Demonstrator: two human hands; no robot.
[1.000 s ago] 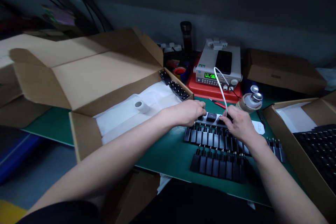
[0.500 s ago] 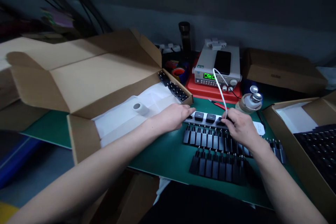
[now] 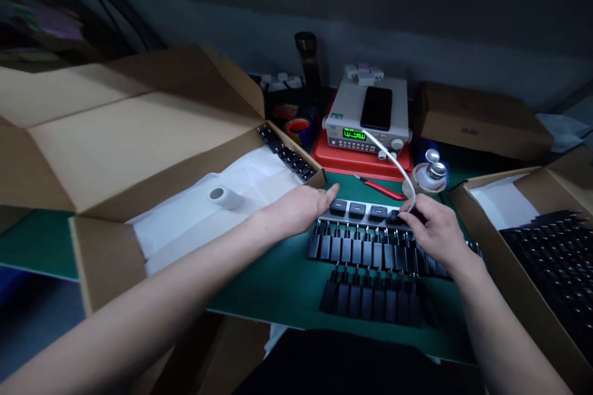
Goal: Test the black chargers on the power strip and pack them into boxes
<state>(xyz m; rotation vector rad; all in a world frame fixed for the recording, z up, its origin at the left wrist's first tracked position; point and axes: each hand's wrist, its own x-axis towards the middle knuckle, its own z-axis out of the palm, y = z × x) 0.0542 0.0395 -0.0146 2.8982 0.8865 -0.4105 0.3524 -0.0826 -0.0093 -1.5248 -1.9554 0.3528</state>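
A white power strip (image 3: 367, 212) lies on the green mat with several black charger adapters (image 3: 356, 210) plugged into it. My left hand (image 3: 306, 205) is closed around the strip's left end, its lower fingers partly hidden. At the right, my right hand (image 3: 433, 222) pinches the end of a white cable (image 3: 393, 162) at a black adapter (image 3: 393, 217) in the strip; the cable's tip is hidden by the fingers. Two rows of black adapters (image 3: 356, 253) with pins pointing away lie in front of the strip.
A tester (image 3: 354, 141) with a green display stands on a red base, a phone (image 3: 376, 108) on top. Red-handled cutters (image 3: 382, 190) and a metal-topped bottle (image 3: 428, 178) are nearby. Open cartons (image 3: 109, 274) flank the mat; the right one (image 3: 504, 247) holds many black adapters.
The tester's display has changed from PASS to digits. The view has shifted, moving the bench leftward in the picture. My right hand still pinches the cable end, and the cable's bend has changed.
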